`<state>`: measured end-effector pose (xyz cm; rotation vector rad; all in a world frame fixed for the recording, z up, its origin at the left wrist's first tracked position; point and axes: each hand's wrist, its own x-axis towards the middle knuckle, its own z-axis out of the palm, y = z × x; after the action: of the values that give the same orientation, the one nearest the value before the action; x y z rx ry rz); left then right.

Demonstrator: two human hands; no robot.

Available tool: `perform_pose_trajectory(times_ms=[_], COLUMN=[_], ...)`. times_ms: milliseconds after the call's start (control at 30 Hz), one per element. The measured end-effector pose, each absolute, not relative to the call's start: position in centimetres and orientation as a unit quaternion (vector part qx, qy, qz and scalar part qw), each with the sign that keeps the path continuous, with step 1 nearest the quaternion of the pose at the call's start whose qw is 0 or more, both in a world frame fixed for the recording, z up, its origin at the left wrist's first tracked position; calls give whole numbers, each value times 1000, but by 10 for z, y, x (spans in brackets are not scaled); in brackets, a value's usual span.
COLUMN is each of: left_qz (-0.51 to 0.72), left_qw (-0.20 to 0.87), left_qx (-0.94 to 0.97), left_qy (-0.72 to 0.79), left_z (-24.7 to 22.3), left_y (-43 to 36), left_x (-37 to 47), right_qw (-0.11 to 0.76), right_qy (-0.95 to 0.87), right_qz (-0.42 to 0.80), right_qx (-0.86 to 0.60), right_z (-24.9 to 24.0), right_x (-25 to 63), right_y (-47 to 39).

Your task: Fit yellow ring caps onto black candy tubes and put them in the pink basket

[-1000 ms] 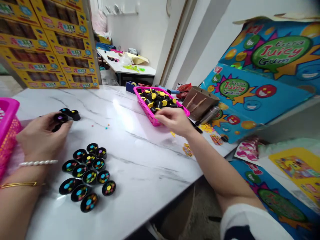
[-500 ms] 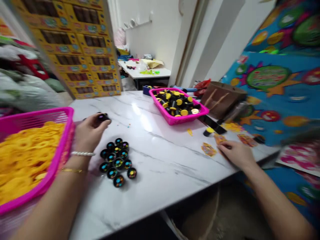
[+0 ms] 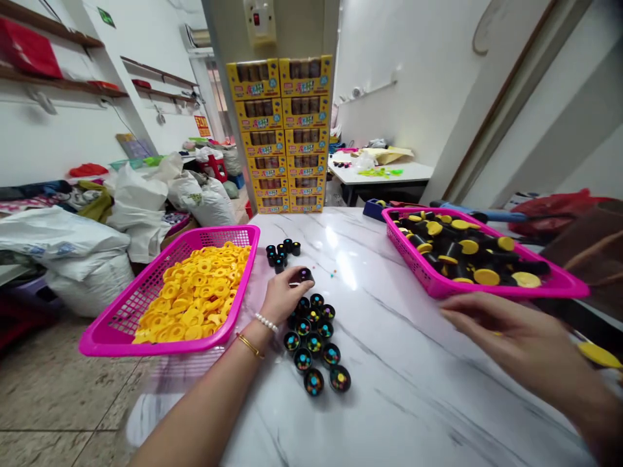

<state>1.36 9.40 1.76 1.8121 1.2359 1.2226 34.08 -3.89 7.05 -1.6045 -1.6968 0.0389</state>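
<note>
Black round plastic cups (image 3: 314, 343) may tip if my left hand (image 3: 283, 295), gripping a black cylinder (image 3: 305, 275), bumps them; my right hand (image 3: 518, 337) I can't tell.

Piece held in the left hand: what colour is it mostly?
Mostly black; the piece shows best in the head view.

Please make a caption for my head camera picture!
Left fingers hold a small round black cup beside a pink plastic basket of yellow rings.
</note>
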Motion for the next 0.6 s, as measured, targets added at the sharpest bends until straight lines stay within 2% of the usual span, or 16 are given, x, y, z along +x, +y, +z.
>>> perform_pose_trajectory(times_ms=[167, 300, 400, 500, 600], left_qz=[451, 451, 448, 438, 424], left_qw=[288, 249, 224, 221, 233], left_qx=[700, 708, 709, 709, 711], left_qy=[474, 483, 496, 507, 510], left_z=[21, 27, 25, 18, 11], left_y=[90, 91, 96, 100, 100], left_x=[13, 6, 0, -3, -3], right_qw=[408, 409, 372, 341, 348], right_qy=[-748, -763, -783, -790, -771], right_qz=[161, 223, 252, 271, 281], right_qx=[-498, -449, -430, -431, -454], right_z=[104, 89, 73, 60, 53], right_x=[235, 188, 168, 160, 168], right_y=[46, 95, 113, 121, 128])
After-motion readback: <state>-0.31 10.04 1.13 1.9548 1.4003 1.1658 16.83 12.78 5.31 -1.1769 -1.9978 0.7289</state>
